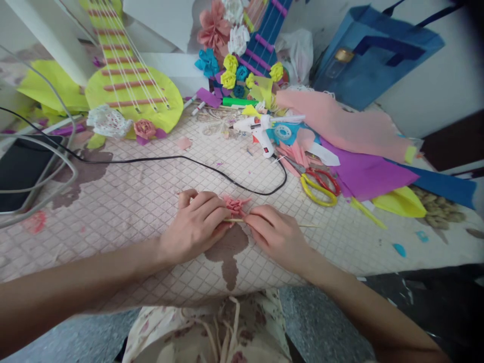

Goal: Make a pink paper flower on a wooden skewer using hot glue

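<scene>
On my feed, the left hand (pixel 202 219) is closed on one stretch of a thin stick (pixel 310 226), and the right hand (pixel 278 234) pinches it farther along, its bare end jutting out past those fingers. The ruffled pink paper (pixel 236 204) sits between the hands, just beyond the stick, low over the patterned cloth (pixel 124 222); I can't tell whether either hand's fingertips grip it too, or whether it is wound on the stick. I'd call the work partway along: the paper is already gathered into a bunch, but it looks loose and ragged, not yet as neat as the pink rose (pixel 144 129) resting by the yellow guitar shape (pixel 166 96) (which, with its strings on, looks nearly complete to me). Shaping the bunch and freeing it from the stick seem left undone. The glue gun (pixel 260 135) and scissors (pixel 321 201) lie beyond, both untouched.
</scene>
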### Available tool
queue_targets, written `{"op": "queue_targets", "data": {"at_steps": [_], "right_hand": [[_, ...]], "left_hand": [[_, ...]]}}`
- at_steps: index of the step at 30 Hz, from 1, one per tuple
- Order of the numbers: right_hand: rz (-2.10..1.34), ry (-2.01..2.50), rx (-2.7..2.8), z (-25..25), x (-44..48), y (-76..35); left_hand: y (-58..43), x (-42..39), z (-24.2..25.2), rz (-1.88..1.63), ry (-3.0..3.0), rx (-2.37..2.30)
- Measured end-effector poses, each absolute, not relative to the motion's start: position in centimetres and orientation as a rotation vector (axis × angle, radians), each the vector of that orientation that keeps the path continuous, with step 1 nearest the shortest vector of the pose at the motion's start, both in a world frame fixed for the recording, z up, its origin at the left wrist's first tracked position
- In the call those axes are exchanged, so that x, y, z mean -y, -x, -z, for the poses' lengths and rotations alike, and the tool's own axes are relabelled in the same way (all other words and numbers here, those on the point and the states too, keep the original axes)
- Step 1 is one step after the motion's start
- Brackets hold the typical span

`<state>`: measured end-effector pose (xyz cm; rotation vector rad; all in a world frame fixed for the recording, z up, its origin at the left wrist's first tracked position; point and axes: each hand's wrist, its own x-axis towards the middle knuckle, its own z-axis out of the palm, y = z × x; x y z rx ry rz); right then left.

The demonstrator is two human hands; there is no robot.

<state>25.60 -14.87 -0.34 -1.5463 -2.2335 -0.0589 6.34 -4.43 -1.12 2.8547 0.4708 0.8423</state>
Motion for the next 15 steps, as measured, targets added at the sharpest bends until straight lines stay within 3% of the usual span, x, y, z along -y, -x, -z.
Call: {"op": "queue_targets", "data": {"at_steps": [15], "right_hand": [[0.077, 1.612, 2.206, 0.42, 15.20, -25.31]], "left_hand": [[-6.66, 4.66, 1.40, -0.825, -2.864, -0.473]]}}
